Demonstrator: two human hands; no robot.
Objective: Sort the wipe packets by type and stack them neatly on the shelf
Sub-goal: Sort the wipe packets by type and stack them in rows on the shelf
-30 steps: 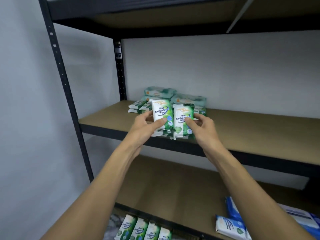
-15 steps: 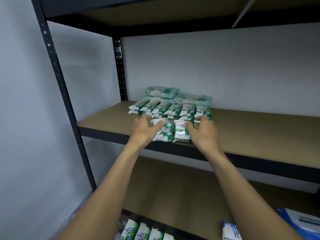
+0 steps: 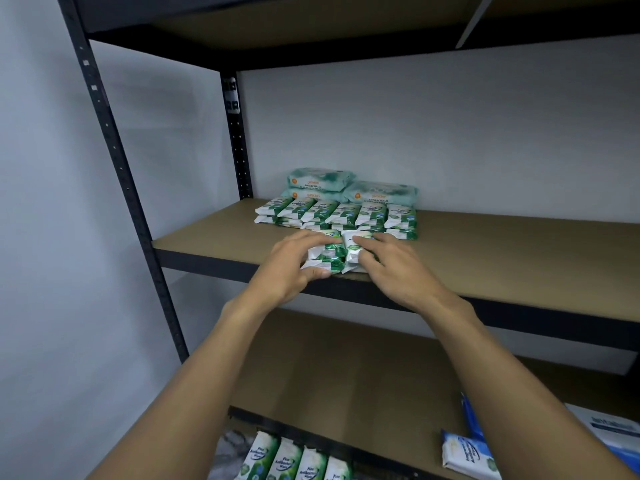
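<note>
Two small stacks of green-and-white pine wipe packets point(image 3: 332, 254) lie flat near the front edge of the middle shelf point(image 3: 502, 258). My left hand point(image 3: 294, 268) holds the left stack, fingers over its top and thumb under its front corner. My right hand point(image 3: 391, 268) rests on the right stack with fingers laid over it. Behind them runs a double-layered row of the same green packets point(image 3: 336, 214). At the back stand larger pale teal wipe packs point(image 3: 349, 188), two stacked on the left and one on the right.
Black metal uprights point(image 3: 114, 168) frame the shelf on the left, close to a white wall. The lower shelf point(image 3: 346, 368) carries blue-and-white wipe packs point(image 3: 467, 455) at the right. Several more green packets point(image 3: 294, 462) lie below its front edge.
The two stacks, held upright a second ago, have been laid flat on the shelf front. Both hands have come down onto them and drawn closer together.
</note>
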